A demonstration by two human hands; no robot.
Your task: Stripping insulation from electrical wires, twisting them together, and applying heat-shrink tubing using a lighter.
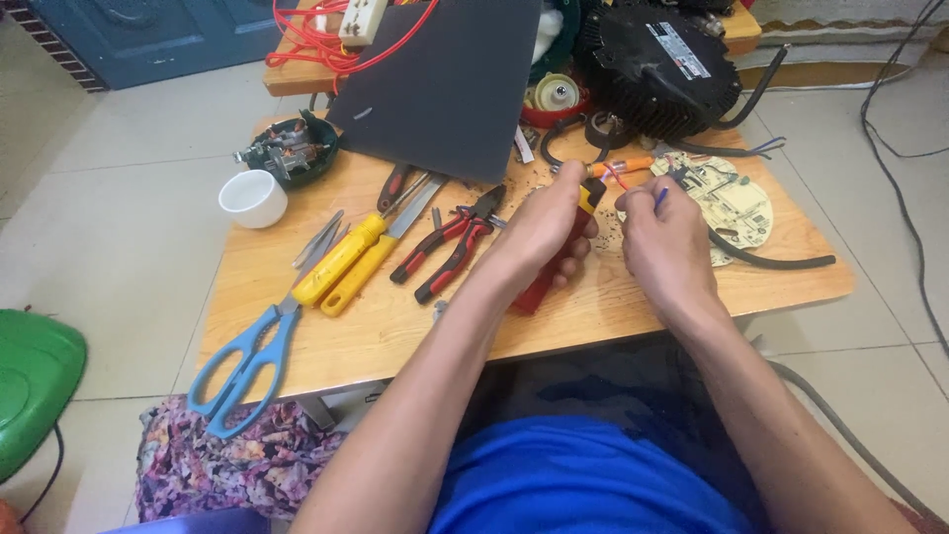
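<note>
My left hand [542, 229] is closed around a red and yellow handled tool [563, 259], its head pointing up near a thin red wire [615, 175]. My right hand [664, 240] pinches a thin blue wire [659, 196] just right of the tool's tip. Both wires run toward a round pale circuit board [733, 203] lying on the low wooden table [395, 316]. Which part of the tool touches the wire is hidden by my fingers.
Left of my hands lie red-handled pliers [450, 245], yellow-handled screwdrivers [348, 259], tweezers [318, 237] and blue scissors [252, 361] at the table's front edge. A white cup [252, 198], a dark flat panel [445, 84], and a black round housing [657, 64] stand behind. Cables trail on the tiled floor.
</note>
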